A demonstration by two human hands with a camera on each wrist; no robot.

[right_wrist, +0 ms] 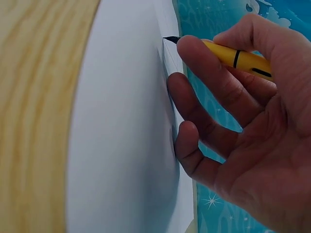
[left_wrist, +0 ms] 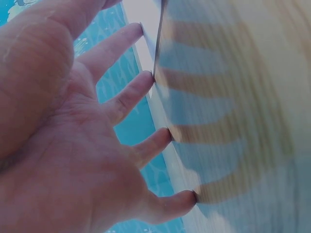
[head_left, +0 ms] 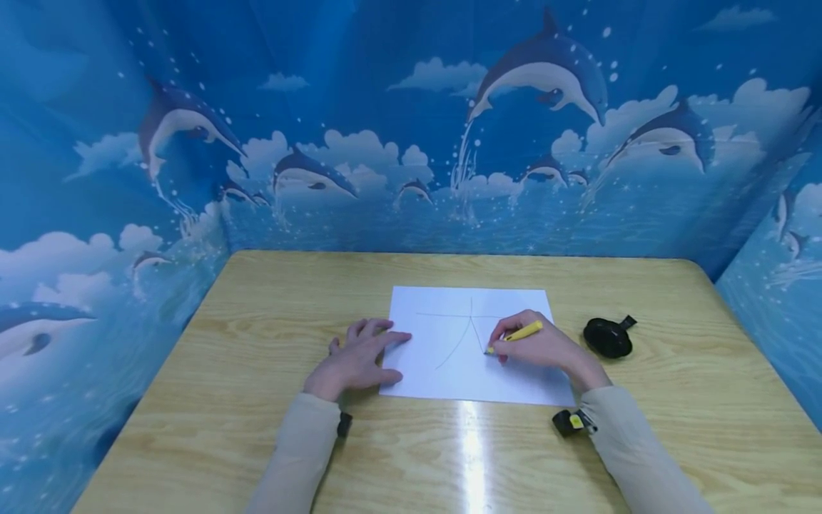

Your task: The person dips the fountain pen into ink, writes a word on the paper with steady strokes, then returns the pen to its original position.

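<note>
A sheet of white paper lies on the table, marked with thin dark lines: a horizontal one, a short upright crossing it, and two slanting down from there. My right hand pinches a yellow pen between thumb and fingers. In the right wrist view, the dark nib of the pen meets the paper, while the other fingers curl loosely beneath. At the sheet's left edge, my left hand rests with fingers spread. Its fingertips touch down along the paper's edge and the wood.
A small black rounded object with a short tab sits on the wooden table right of the paper. Black wrist devices show on both sleeves. A blue curtain printed with dolphins hangs behind the table and at its sides.
</note>
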